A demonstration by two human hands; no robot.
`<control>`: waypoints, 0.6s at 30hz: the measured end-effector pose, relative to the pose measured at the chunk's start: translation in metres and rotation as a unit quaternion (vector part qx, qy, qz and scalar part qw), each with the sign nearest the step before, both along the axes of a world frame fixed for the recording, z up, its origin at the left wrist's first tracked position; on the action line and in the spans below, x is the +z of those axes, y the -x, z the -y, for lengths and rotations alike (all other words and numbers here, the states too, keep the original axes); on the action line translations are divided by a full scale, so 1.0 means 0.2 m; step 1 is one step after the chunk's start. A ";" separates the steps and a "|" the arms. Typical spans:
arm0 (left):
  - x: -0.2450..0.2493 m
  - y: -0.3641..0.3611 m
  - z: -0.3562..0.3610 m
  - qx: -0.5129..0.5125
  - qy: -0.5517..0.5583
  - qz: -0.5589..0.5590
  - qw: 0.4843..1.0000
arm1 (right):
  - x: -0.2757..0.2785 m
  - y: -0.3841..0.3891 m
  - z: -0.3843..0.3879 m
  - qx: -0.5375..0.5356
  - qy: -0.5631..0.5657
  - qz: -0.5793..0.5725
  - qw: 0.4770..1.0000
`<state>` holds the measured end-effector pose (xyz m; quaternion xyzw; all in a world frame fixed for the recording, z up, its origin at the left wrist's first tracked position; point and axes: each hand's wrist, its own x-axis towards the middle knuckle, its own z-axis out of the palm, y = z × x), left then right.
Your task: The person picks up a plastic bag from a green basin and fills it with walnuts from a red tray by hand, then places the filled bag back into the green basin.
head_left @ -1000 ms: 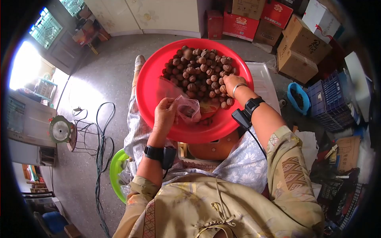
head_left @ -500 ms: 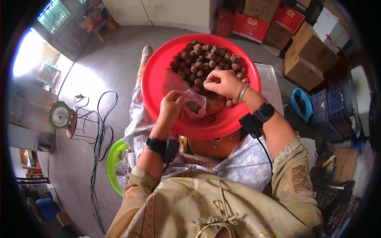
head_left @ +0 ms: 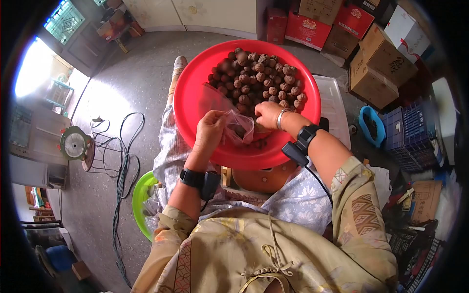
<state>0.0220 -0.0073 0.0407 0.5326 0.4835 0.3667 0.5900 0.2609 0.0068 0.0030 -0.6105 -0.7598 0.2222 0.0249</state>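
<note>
A wide red basin in front of me holds a heap of brown walnuts. My left hand pinches the rim of a clear plastic bag over the near part of the basin. Dark contents show dimly through the film. My right hand is beside the bag's right edge, its fingers curled downward. Whatever those fingertips hold, if anything, is hidden behind the knuckles. Walnuts lie just beyond this hand.
A green basin with plastic bags stands at my left. Looped cable and a fan are on the floor further left. Cardboard boxes, a blue basin and a dark blue crate are at the right.
My right hand has moved down and toward the bag from above the walnuts, uncovering some of them. My left hand has kept its hold on the bag, nearly still.
</note>
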 end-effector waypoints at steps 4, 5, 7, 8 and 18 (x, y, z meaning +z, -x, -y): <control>-0.01 0.00 -0.01 0.001 -0.005 -0.008 1.000 | -0.01 0.10 0.06 0.086 0.072 0.063 0.992; -0.02 0.00 -0.01 0.000 -0.008 -0.003 1.000 | -0.01 0.12 0.07 0.086 0.072 0.063 0.992; -0.02 0.00 -0.01 -0.001 -0.011 0.003 1.000 | -0.04 0.13 0.07 0.073 0.113 0.079 0.988; -0.02 0.00 0.00 -0.002 -0.005 0.005 1.000 | -0.06 0.13 0.07 0.073 0.113 0.079 0.988; 0.00 0.01 0.01 -0.015 0.007 0.014 1.000 | -0.23 0.09 0.04 0.113 0.251 0.183 0.944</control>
